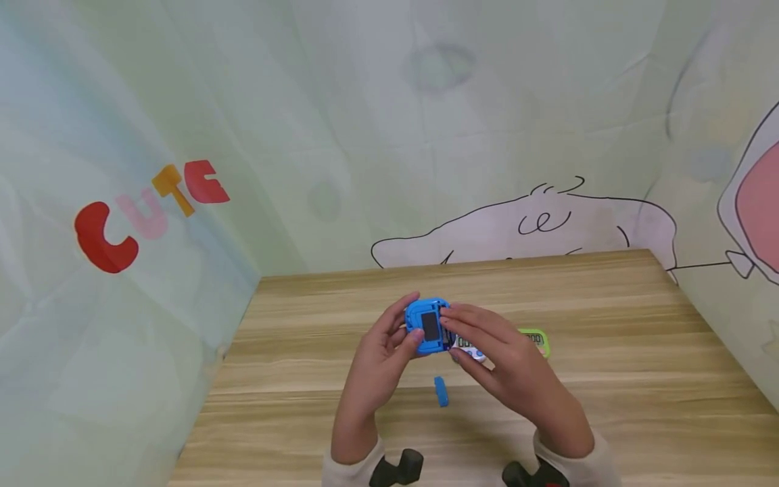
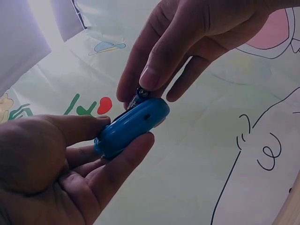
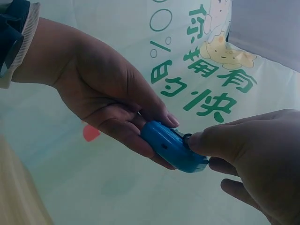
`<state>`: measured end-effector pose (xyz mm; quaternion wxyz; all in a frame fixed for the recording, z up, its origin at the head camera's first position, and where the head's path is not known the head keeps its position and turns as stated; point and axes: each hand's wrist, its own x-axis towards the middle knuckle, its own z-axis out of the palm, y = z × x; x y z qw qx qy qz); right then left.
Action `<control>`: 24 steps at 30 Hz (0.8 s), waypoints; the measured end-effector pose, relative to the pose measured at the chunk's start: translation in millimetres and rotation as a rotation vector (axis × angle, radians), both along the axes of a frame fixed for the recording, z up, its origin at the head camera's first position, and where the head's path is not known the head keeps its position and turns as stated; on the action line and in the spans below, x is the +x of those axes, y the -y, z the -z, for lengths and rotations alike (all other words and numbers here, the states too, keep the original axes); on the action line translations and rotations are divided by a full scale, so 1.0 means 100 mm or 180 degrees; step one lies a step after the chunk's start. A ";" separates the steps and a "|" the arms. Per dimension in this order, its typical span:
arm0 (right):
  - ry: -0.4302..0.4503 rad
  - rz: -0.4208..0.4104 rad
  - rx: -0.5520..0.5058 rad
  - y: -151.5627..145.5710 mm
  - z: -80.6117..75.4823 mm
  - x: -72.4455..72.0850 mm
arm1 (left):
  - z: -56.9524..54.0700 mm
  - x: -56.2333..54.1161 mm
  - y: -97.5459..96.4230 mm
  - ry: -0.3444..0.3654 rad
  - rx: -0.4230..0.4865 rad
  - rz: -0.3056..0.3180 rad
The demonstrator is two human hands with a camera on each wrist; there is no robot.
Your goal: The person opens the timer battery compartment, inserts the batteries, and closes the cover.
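My left hand (image 1: 379, 362) grips a blue digital timer (image 1: 429, 327) by its edge, its back turned up and the slot along its right side uncovered. At that slot my right hand (image 1: 514, 362) pinches a small dark cylindrical battery (image 2: 142, 93) between thumb and fingers. In the left wrist view the battery's end shows at the timer's rim; how far it sits inside cannot be told. On the table below lies a blue battery cover (image 1: 441, 391). Partly hidden behind the right hand are a white timer (image 1: 473, 351) and a green-edged timer (image 1: 540, 340).
Both hands are raised above a wood-grain table (image 1: 292, 352). Printed cloth walls (image 1: 341, 135) stand behind it and at both sides. A dark wrist mount (image 1: 398, 467) sits at the left cuff, another at the right.
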<state>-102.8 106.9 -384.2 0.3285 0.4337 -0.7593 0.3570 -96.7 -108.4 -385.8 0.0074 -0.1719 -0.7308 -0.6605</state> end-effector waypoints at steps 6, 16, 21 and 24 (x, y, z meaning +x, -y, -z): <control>0.0045 0.0034 0.0055 -0.01 0.01 0.01 | -0.01 0.02 0.00 0.0002 -0.0034 0.0001; 0.0025 0.0110 -0.0007 -0.01 0.00 0.00 | -0.02 0.02 0.00 0.0025 0.0031 0.0052; 0.0299 0.0176 -0.0066 -0.02 0.02 0.00 | -0.02 0.03 0.00 0.0055 0.0074 0.0050; 0.0526 0.0225 -0.0029 -0.05 0.04 0.01 | -0.02 0.02 -0.02 0.0058 0.0099 0.0060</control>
